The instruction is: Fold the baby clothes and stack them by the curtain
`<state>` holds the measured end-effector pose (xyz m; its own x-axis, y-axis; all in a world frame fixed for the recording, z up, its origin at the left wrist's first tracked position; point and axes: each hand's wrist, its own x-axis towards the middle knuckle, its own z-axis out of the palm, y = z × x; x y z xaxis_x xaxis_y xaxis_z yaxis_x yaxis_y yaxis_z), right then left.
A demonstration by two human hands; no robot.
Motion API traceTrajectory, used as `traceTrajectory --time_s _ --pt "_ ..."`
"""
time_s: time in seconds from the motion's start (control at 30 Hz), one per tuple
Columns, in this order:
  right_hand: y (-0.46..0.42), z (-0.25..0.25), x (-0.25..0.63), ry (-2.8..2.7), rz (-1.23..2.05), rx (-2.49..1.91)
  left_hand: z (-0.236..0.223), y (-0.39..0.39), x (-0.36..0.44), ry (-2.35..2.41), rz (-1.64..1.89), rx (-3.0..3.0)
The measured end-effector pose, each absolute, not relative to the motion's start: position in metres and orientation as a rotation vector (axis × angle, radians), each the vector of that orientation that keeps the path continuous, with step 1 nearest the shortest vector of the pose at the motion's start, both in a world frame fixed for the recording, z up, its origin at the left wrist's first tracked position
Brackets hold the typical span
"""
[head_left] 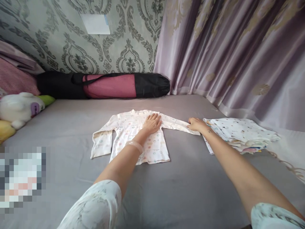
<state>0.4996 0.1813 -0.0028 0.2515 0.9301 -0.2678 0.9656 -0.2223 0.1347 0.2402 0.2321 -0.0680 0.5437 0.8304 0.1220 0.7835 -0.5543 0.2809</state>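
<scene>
A small white long-sleeved shirt with a pale pastel print lies spread on the grey bed sheet, its collar toward the wall. My left hand rests flat on its upper chest, fingers stretched out. With fingers closed, my right hand grips the end of the sleeve on the right, which is drawn out straight. The sleeve on the left bends downward at its middle. My left forearm hides part of the shirt's lower body.
A stack of folded printed clothes sits right of my right hand. Along the wall lies a black and pink mat bag. Plush toys are at the far left. Purple curtains hang at the right. A blurred patch covers something at lower left.
</scene>
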Motion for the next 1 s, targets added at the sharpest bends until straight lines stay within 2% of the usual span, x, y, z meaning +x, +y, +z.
traceTrajectory --time_s 0.13,0.37,0.7,1.0 --pt "0.181 0.002 0.505 1.870 -0.109 2.321 -0.069 0.232 0.241 1.370 0.363 2.585" --pt "0.181 0.012 0.518 2.080 -0.189 2.660 -0.068 0.231 0.242 1.379 0.350 2.582" --pt "0.173 -0.006 0.492 1.844 0.240 2.344 -0.068 0.231 0.243 1.405 0.323 2.575" --pt "0.169 -0.025 0.490 1.798 0.442 2.365 -0.065 0.230 0.245 1.440 0.254 2.568"
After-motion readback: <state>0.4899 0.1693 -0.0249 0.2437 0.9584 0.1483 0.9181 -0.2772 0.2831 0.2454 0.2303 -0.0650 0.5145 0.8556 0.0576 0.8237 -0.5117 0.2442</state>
